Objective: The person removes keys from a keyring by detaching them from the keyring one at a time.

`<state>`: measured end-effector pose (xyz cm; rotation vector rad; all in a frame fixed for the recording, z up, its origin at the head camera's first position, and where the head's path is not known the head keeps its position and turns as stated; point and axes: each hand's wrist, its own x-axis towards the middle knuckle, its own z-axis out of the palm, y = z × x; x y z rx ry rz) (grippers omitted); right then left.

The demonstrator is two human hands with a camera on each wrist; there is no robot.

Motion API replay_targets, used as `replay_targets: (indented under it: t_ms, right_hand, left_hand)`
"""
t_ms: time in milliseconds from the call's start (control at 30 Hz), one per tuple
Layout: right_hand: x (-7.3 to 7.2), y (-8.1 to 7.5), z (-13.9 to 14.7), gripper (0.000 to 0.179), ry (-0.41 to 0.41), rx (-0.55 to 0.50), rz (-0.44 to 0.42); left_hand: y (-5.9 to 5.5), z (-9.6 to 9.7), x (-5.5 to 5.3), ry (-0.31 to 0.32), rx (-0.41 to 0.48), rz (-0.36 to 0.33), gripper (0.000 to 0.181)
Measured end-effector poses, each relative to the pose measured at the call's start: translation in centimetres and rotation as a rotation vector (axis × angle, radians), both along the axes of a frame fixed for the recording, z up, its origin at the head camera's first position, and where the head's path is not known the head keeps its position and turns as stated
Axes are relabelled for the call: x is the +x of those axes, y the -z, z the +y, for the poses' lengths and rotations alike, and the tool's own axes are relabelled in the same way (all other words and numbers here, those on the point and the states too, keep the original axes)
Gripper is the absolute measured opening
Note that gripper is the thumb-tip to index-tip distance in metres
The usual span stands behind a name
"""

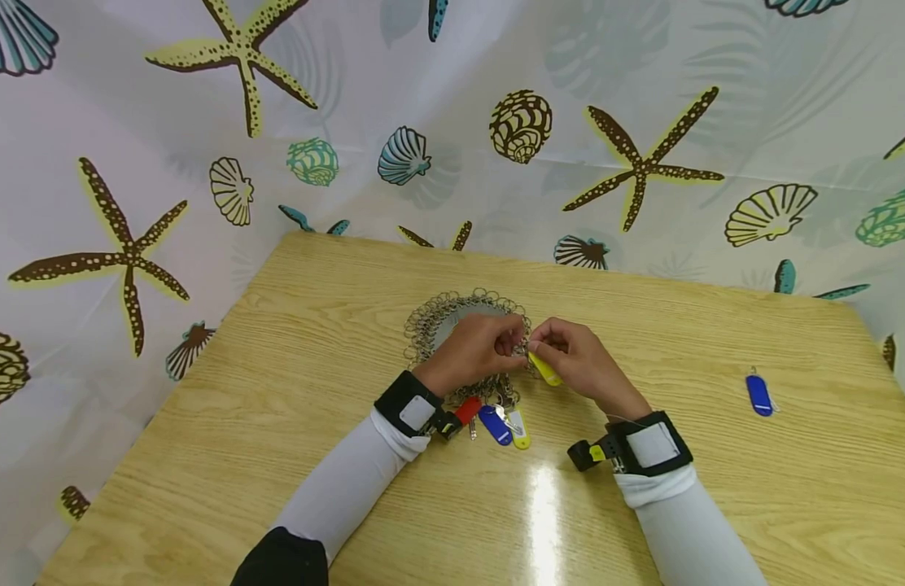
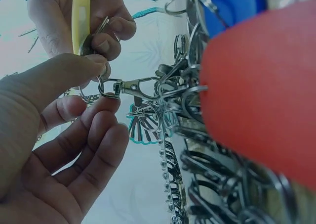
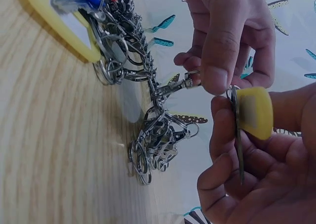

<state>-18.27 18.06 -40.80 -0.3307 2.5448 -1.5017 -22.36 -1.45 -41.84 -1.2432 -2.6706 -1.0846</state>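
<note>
My left hand (image 1: pixel 473 348) pinches the split ring of a metal swivel clasp (image 2: pixel 136 87) between thumb and fingertips. The clasp links to a mass of metal rings and clasps (image 1: pixel 421 330) around a grey disc (image 1: pixel 447 325). Close beside it, my right hand (image 1: pixel 583 365) pinches a yellow key tag (image 3: pixel 256 112) with a key (image 3: pixel 239 145) on it. The tag's small ring meets the left fingertips; whether the two rings are joined is hidden. A red key tag (image 1: pixel 468 409), a blue key tag (image 1: pixel 495 425) and another yellow key tag (image 1: pixel 521 430) lie with keys at the disc's near edge.
Farther right on the wooden table (image 1: pixel 313 325) lies a separate blue key tag (image 1: pixel 758 395) with a key partly under it. A patterned curtain (image 1: pixel 452 98) with shells and starfish stands behind the table and along its left side.
</note>
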Motion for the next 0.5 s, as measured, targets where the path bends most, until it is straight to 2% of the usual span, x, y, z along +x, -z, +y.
replay_targets:
  t_ms: [233,500]
  right_hand:
    - [0.09,-0.23,-0.17,0.016,0.029,-0.012,-0.002]
    - [0.12,-0.02,-0.29,0.015,0.051,-0.02,-0.015]
  left_hand:
    - [-0.07,0.09,0.01,-0.001,-0.001,0.032,0.022]
    - [-0.1,0.11,0.29,0.035,-0.02,0.032,0.021]
